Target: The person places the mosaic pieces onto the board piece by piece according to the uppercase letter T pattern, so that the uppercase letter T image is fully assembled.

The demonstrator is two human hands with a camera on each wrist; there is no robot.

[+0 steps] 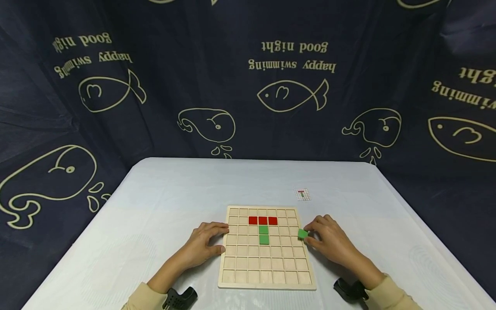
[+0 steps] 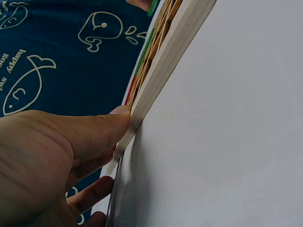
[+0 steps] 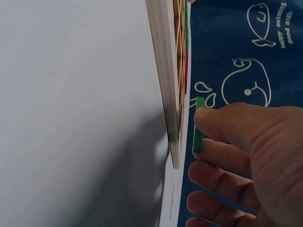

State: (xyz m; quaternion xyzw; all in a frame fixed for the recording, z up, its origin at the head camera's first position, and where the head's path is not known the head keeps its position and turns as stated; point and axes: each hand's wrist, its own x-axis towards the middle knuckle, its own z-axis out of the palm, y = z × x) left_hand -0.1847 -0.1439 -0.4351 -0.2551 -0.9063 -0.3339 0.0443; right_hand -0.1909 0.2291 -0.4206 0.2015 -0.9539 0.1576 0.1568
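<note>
A wooden grid board (image 1: 265, 276) lies on the white table in the head view. Three red square tiles (image 1: 262, 220) form a row near its far side, and two green tiles (image 1: 264, 240) run down in a column below the middle red one. My left hand (image 1: 200, 245) rests against the board's left edge, thumb and fingertips touching the rim. At the right edge, my right hand (image 1: 329, 239) pinches another green tile (image 3: 199, 125) between thumb and index finger. In the right wrist view this tile is seen edge-on beside the board's side, the other fingers loosely bent below it.
Beyond the board's far right corner lies a small card (image 1: 302, 194) printed with a red and green T on a grid. The white table (image 1: 174, 181) ends at a dark curtain (image 1: 162, 129) with fish and whale drawings.
</note>
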